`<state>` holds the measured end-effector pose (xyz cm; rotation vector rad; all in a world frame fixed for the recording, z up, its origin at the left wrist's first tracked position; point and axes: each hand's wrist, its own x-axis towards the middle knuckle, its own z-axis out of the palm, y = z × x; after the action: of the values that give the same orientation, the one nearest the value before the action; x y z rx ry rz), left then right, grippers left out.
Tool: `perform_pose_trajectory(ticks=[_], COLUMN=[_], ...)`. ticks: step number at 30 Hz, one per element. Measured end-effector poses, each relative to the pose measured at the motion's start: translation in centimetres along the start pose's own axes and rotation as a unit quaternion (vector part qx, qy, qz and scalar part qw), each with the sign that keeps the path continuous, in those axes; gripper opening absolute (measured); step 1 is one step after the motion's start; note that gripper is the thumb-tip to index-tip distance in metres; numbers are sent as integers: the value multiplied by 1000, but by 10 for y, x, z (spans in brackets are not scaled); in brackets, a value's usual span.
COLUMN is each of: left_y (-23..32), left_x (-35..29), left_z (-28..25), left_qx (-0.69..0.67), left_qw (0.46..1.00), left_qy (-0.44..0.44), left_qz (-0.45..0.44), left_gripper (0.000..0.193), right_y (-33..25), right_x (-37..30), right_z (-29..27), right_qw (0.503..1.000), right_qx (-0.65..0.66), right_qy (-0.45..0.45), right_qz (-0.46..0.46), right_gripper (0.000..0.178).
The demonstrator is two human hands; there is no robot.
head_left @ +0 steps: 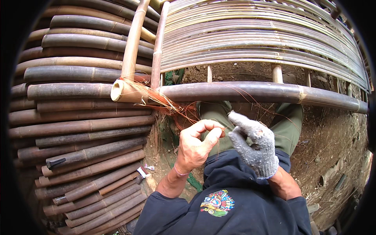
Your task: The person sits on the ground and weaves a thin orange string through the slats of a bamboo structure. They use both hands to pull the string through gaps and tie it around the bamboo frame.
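My bare left hand [196, 147] pinches a thin orange-brown strand between thumb and forefinger, in front of my lap. Close on its right is my right hand [258, 147] in a worn grey knit glove, with a hole on its back. Its thumb and forefinger stand apart, and nothing shows clearly between them. A loose bundle of orange fibre strands [166, 103] hangs at the corner of a bamboo frame, by the cut end of a pole [116, 91]. Beyond my hands lies the frame's thick dark front pole [243, 91], with a fine strand looping over it.
A slatted bamboo panel [235, 37] spreads across the far side. Many bamboo poles [74, 125] lie side by side on the left, with a small black object [56, 163] on one. A small white-and-red item [142, 172] lies at their edge. Bare soil [325, 156] is on the right.
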<state>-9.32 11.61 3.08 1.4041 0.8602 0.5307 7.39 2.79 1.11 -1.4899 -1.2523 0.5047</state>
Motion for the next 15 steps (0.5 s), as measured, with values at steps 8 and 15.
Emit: perform_pose_trajectory(ticks=[8,15], left_y=[-4,22], left_x=[0,0], left_z=[-5,-15], left_qx=[6,293], left_qw=[990,910], left_qy=[45,68], left_qz=[131,285], left_gripper=[25,18], right_y=[1,2], right_x=[1,-1], right_z=[13,18], right_qw=[1000,999], right_qx=[3,33], right_qy=[-12,-27], right_qz=[-9,-7], right_gripper=[19,19])
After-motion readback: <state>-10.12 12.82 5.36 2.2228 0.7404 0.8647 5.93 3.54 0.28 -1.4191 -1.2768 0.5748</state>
